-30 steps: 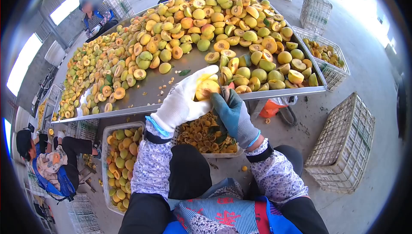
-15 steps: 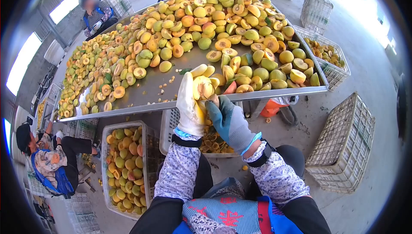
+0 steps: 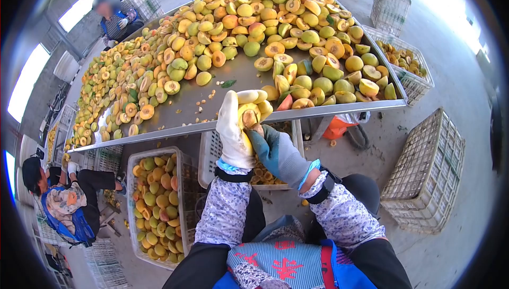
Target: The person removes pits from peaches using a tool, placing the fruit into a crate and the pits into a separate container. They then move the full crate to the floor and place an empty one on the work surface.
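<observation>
My left hand (image 3: 237, 130), in a white glove, is closed around a yellow peach half (image 3: 247, 115) just in front of the table's near edge. The cut face with its brown centre is turned toward me. My right hand (image 3: 275, 151), in a grey glove with blue-green fingers, is closed right beside the fruit. A small brown tip shows between its thumb and fingers at the peach; what it belongs to is hidden. Beyond my hands, halved and whole-looking peaches (image 3: 254, 29) are heaped on the metal table (image 3: 185, 101).
Below the table stand a crate of peaches (image 3: 156, 209) and a white crate (image 3: 209, 156) holding cut pieces. An upturned crate (image 3: 424, 172) is at right, near a filled basket (image 3: 419, 85). Co-workers sit at left (image 3: 66, 199) and across the table (image 3: 114, 21).
My hands have come slightly lower and nearer me with the peach half, whose brown centre now shows more clearly. The co-worker at left has raised their hands.
</observation>
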`<act>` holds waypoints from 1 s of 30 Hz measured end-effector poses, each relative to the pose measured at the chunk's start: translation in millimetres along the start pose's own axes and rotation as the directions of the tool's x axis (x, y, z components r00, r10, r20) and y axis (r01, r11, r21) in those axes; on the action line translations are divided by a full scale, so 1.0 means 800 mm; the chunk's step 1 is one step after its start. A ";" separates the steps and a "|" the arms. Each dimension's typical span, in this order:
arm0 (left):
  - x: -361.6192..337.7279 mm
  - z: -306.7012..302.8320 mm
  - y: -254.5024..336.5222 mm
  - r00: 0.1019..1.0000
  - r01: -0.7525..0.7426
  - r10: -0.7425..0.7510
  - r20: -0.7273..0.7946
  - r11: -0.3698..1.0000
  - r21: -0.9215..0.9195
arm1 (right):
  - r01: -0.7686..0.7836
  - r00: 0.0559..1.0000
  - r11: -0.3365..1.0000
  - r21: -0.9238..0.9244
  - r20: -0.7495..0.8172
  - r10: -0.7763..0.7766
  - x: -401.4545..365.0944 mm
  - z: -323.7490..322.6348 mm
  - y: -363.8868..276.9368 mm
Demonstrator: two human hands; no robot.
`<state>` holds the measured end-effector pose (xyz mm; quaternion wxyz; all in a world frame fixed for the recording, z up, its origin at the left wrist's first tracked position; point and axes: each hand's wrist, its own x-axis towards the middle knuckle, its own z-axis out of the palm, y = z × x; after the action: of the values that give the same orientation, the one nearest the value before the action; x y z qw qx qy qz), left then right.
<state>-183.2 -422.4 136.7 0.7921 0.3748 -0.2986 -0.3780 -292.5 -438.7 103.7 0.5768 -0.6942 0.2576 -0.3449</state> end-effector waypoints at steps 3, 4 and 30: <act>0.003 -0.009 0.010 0.997 0.040 -0.046 0.069 0.996 0.082 | -0.015 0.999 1.000 0.005 0.032 0.014 -0.005 -0.001 -0.006; 0.003 -0.003 0.017 0.998 0.037 -0.044 0.051 0.991 0.127 | -0.005 0.999 1.000 -0.016 0.037 0.005 -0.008 -0.003 -0.011; 0.041 -0.062 0.006 0.972 0.228 -0.231 0.052 0.857 -0.462 | -0.102 0.959 0.970 -0.219 0.239 0.155 -0.020 -0.024 0.026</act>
<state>-126.6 -428.9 120.2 0.8088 0.2081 -0.1505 -0.5290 -316.4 -442.5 82.5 0.5518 -0.7701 0.2605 -0.1863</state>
